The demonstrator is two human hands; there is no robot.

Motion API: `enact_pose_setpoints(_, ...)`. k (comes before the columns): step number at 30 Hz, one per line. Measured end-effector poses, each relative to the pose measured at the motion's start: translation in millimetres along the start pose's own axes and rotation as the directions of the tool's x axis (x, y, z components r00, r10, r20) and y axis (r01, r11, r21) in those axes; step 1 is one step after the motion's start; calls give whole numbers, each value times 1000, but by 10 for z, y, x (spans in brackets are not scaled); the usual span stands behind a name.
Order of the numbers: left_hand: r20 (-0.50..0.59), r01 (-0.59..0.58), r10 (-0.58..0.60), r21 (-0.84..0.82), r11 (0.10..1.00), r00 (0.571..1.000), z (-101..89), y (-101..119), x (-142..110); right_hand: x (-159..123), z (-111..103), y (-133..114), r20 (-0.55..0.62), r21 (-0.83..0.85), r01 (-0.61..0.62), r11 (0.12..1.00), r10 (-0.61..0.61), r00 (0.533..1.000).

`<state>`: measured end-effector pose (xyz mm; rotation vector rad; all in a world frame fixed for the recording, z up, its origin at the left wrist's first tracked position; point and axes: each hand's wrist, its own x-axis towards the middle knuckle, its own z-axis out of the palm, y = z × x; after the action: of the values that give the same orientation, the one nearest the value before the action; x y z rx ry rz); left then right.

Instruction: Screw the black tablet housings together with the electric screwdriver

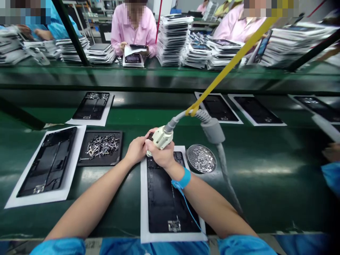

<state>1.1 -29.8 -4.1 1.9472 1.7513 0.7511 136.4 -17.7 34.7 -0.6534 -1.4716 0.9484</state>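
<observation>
My right hand (163, 154) is wrapped around a cream electric screwdriver (162, 137), held tilted over the top end of a black tablet housing (170, 198). Its tip is hidden behind my hands. My left hand (136, 148) is closed, fingers bent in beside the screwdriver at the housing's upper left corner; what they grip is hidden. The housing lies on a white sheet (144, 212) in front of me. A blue wrist strap (183, 179) circles my right wrist. To the left, a black tray (101, 162) holds many small metal parts. A round perforated dish (201, 158) with small screws sits to the right.
A grey cable (224, 166) hangs from a yellow strap (233, 62). Another housing (49, 163) lies left; several more, including one housing (91, 106), line the green bench (265, 152). Co-workers sit across behind paper stacks (174, 40). A co-worker's sleeve (330, 177) shows at right.
</observation>
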Motion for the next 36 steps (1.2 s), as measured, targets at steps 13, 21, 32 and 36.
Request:
enact_pose_setpoints(13,-71,60,-71,-147,987,995,-28,41,-25,-62,31,107,-11,-40,-57,998,56,998)
enact_pose_setpoints(21,-125,-17,12,-42,999,992,-31,57,-55,-65,69,107,3,-57,-45,997,45,999)
enact_pose_setpoints(32,-179,214,-127,646,733,976,-409,-220,-738,42,-709,-288,-141,136,-47,990,66,988)
enact_pose_setpoints(36,-144,153,-80,612,776,986,-463,-337,-795,13,-1150,-292,-228,18,-15,1000,19,973)
